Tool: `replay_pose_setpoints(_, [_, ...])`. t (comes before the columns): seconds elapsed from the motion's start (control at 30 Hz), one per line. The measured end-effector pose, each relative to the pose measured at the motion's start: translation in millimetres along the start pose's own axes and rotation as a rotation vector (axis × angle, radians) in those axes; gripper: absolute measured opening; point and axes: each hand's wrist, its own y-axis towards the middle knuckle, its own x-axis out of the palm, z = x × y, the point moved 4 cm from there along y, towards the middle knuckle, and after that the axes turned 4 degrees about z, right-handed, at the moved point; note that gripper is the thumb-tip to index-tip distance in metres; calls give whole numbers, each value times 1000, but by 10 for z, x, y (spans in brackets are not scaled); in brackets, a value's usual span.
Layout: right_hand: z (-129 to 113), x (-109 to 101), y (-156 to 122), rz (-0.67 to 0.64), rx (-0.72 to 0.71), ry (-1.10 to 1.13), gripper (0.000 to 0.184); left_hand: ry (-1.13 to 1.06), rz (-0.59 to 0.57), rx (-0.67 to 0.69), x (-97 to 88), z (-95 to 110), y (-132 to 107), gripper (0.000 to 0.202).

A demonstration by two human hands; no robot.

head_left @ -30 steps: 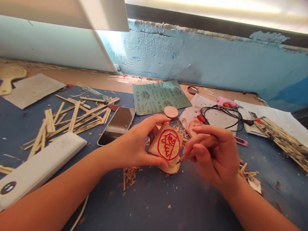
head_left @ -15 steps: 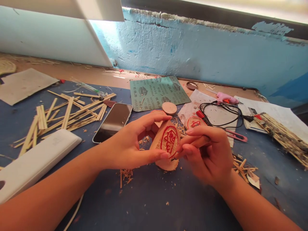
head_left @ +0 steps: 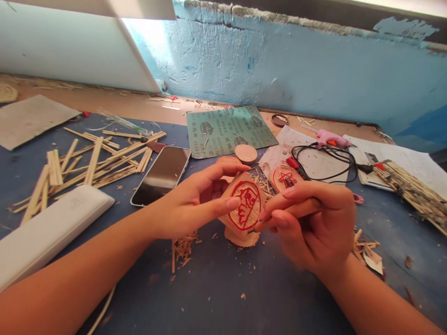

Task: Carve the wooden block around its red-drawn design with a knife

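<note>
My left hand [head_left: 190, 200] grips a pale wooden block [head_left: 248, 204] by its edges, thumb across its face. That face carries a red oval with red line marks inside. In my closed right hand [head_left: 321, 228] is a slim wooden-handled tool [head_left: 304, 208], pointing left. Its tip is close to the block's lower right edge; whether it touches I cannot tell. Under the block shows a wooden piece [head_left: 241, 239] with a rough edge. Behind the hands lie a wooden disc with a red star [head_left: 284, 177] and a plain wooden disc [head_left: 246, 153].
A phone [head_left: 162, 176], a white power strip [head_left: 59, 228] and thin wooden sticks [head_left: 94, 160] are on the left. Green sandpaper [head_left: 230, 131] lies at the back. On the right are a pink glue gun [head_left: 331, 138], a black cable [head_left: 323, 160] and a stick bundle [head_left: 415, 195]. Wood shavings [head_left: 185, 246] are scattered around.
The wooden block has turned so its marked face shows more fully. My left thumb has moved up over the face. My right hand has shifted slightly right with the tool.
</note>
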Motion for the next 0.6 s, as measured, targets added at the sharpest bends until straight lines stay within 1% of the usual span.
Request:
replay_pose_setpoints(0.1, [-60,1,6,-11,-53,-73,27,46,45,22,17,-11,23,46])
replay_pose_setpoints(0.17, [-66,16,-2,-10,-42,-76,27,126,91,65,28,-6,30,44])
replay_pose_setpoints(0.23, [-46,51,-12,-18,-6,-41,27,195,112,92,48,-6,29,43])
replay_pose_setpoints(0.37, [20,147,-26,-41,18,5,31,288,104,73,87,-23,18,41])
replay_pose_setpoints(0.47, [69,180,-28,-34,14,-50,34,334,101,79,97,-18,14,38])
replay_pose_setpoints(0.53, [77,192,-25,-65,-14,-97,33,349,95,93,93,-20,16,36])
replay_pose_setpoints(0.6, [61,201,-22,-123,-55,-104,30,358,98,106,81,-33,19,36])
